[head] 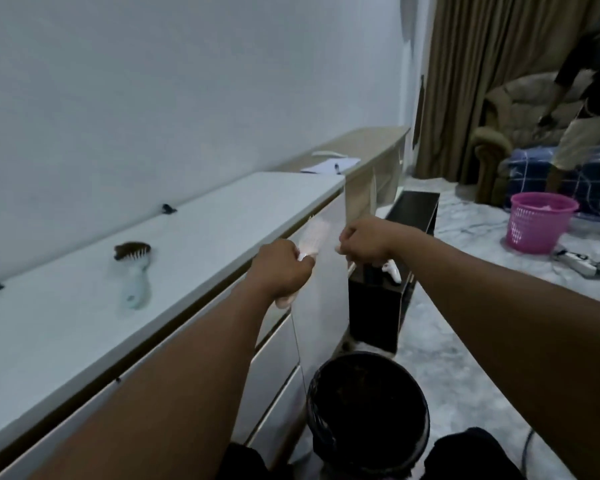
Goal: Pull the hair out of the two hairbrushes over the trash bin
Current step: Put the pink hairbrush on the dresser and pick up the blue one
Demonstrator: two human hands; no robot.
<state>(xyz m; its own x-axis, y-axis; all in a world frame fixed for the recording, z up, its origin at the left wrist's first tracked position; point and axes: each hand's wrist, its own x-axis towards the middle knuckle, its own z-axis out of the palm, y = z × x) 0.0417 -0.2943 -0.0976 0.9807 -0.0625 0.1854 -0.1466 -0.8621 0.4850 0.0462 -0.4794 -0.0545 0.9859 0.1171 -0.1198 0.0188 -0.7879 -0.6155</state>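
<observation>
My left hand (280,270) is gripping one pale hairbrush (311,237) above one black trash bin (368,414); my right hand (362,241) is pinched shut beside it. A second hairbrush (134,271) is lying on the white dresser (194,237).

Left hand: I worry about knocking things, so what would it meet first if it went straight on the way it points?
Probably the white dresser's front top edge, though depth is unclear.

Home living room: armchair (510,140), curtains (492,64), white dresser (153,271).
</observation>
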